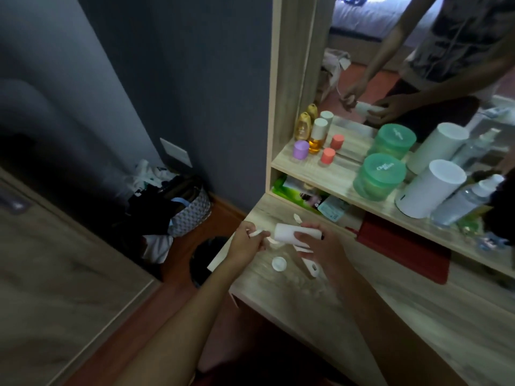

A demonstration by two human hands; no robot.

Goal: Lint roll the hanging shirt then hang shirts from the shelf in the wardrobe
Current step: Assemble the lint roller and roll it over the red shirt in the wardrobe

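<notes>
Both hands work over the desk (362, 307) — right hand (320, 249) wrapped round the light, stiff roller (289, 232), left hand (246, 242) pinching its flimsy, tacky sheet (255, 233) — best held by the drum.

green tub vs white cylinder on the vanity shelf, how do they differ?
The green tub is translucent green; the white cylinder is opaque white.
The green tub is squat and wide; the white cylinder is taller and narrower.
The green tub's lid carries white lettering; the white cylinder's top is plain.
The green tub stands left of the white cylinder.
Both are round, stand upright on the shelf by the mirror, and are doubled in its reflection.
</notes>
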